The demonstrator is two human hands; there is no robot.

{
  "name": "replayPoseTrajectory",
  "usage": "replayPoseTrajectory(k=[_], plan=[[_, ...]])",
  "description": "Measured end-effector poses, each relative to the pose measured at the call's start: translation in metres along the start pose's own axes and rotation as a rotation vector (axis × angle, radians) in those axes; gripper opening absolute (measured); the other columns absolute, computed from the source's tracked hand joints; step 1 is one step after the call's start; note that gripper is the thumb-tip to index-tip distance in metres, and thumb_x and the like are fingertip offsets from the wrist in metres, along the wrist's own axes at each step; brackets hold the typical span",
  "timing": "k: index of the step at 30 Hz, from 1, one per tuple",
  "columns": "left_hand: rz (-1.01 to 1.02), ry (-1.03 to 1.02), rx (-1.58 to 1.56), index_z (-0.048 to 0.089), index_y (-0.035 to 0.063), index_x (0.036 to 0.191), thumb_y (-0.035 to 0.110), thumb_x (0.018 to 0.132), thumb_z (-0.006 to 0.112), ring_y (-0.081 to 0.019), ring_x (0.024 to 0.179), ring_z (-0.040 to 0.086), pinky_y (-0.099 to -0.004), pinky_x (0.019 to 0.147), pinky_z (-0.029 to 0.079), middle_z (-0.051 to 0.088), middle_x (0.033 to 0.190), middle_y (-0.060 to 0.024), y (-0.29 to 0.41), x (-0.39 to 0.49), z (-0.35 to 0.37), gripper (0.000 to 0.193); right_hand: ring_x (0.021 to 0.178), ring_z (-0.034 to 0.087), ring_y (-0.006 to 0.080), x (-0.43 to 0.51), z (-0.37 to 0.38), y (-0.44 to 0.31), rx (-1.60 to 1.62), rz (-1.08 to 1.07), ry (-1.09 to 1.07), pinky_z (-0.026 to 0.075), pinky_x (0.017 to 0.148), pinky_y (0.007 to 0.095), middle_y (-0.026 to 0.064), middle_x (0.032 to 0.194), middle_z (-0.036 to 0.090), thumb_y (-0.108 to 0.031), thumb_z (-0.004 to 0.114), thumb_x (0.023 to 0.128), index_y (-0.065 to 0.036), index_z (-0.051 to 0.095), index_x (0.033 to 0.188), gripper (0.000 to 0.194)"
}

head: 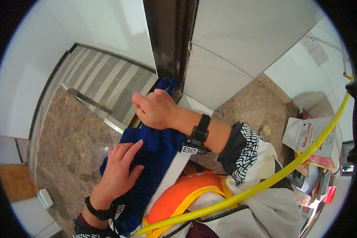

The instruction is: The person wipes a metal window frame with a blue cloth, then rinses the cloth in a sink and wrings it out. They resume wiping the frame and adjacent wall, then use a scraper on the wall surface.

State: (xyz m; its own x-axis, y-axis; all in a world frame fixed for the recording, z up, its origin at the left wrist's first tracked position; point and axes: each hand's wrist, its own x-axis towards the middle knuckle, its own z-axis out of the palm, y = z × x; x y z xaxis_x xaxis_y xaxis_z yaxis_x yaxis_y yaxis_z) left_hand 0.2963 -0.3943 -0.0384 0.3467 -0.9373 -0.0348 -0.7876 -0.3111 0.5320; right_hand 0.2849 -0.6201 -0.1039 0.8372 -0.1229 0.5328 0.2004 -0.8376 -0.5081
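A dark blue cloth (154,151), possibly a towel, lies spread in front of me along a white ledge (170,172). My left hand (122,169) rests on its left part with the palm down and fingers apart. Farther up, my right hand (156,110) is curled into a fist around the cloth, and its bunched end shows beyond the knuckles, next to a dark brown door frame (169,38). The fingertips of my right hand are hidden. Both wrists wear black straps with printed tags.
To the left is a brown marbled stone surface (74,142), with grey striped tile (113,80) beyond. A yellow hose (255,187) crosses before me. A printed cardboard box (315,134) stands among clutter on the right. Wall sockets (314,49) are above it. A small white box (45,198) lies lower left.
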Motion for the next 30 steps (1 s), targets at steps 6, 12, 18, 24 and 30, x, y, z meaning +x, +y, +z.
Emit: replayPoseTrajectory(k=[6, 12, 18, 24, 30], plan=[[0.049, 0.017, 0.033, 0.052, 0.0100, 0.130, 0.010, 0.075, 0.072, -0.0354, 0.112, 0.048, -0.0440, 0.100, 0.038, 0.052, 0.119, -0.0151, -0.006, -0.001, 0.004, 0.058, 0.064, 0.063, 0.0396, -0.012, 0.002, -0.044, 0.236, 0.146, -0.124, 0.048, 0.059, 0.0518, 0.0153, 0.065, 0.062, -0.015, 0.056, 0.080, -0.010, 0.052, 0.090, 0.011], [-0.028, -0.027, -0.044, 0.055, 0.0094, 0.126, 0.010, 0.074, 0.072, -0.0359, 0.115, 0.046, -0.0442, 0.100, 0.037, 0.052, 0.122, -0.0147, -0.005, 0.001, 0.004, 0.054, 0.061, 0.063, 0.0405, 0.014, -0.009, -0.020, -0.126, 0.196, -0.337, 0.050, 0.055, 0.0517, 0.0178, 0.066, 0.064, -0.020, 0.051, 0.086, -0.008, 0.050, 0.095, 0.015], [0.013, 0.037, -0.033, 0.058, 0.0101, 0.121, 0.009, 0.074, 0.073, -0.0362, 0.116, 0.046, -0.0455, 0.101, 0.036, 0.052, 0.122, -0.0135, -0.008, 0.002, 0.009, 0.050, 0.068, 0.064, 0.0418, 0.002, 0.001, -0.047, 0.259, 0.223, -0.288, 0.048, 0.060, 0.0550, 0.0189, 0.070, 0.064, -0.020, 0.054, 0.083, -0.008, 0.049, 0.092, 0.016], [0.011, 0.018, 0.034, 0.059, 0.0127, 0.117, 0.007, 0.072, 0.072, -0.0334, 0.111, 0.049, -0.0444, 0.094, 0.038, 0.053, 0.115, -0.0121, -0.011, 0.006, 0.011, 0.047, 0.062, 0.061, 0.0319, -0.023, 0.009, -0.017, 0.028, -0.248, -0.049, 0.045, 0.060, 0.0432, 0.0073, 0.063, 0.060, -0.014, 0.059, 0.077, -0.010, 0.052, 0.084, 0.010], [-0.002, 0.045, 0.058, 0.059, 0.0130, 0.117, 0.007, 0.073, 0.070, -0.0313, 0.107, 0.050, -0.0423, 0.090, 0.038, 0.053, 0.112, -0.0108, -0.005, 0.010, 0.012, 0.047, 0.061, 0.061, 0.0306, -0.009, 0.003, 0.036, 0.088, -0.243, -0.095, 0.045, 0.060, 0.0427, 0.0063, 0.064, 0.060, -0.010, 0.059, 0.076, -0.011, 0.053, 0.083, 0.009]])
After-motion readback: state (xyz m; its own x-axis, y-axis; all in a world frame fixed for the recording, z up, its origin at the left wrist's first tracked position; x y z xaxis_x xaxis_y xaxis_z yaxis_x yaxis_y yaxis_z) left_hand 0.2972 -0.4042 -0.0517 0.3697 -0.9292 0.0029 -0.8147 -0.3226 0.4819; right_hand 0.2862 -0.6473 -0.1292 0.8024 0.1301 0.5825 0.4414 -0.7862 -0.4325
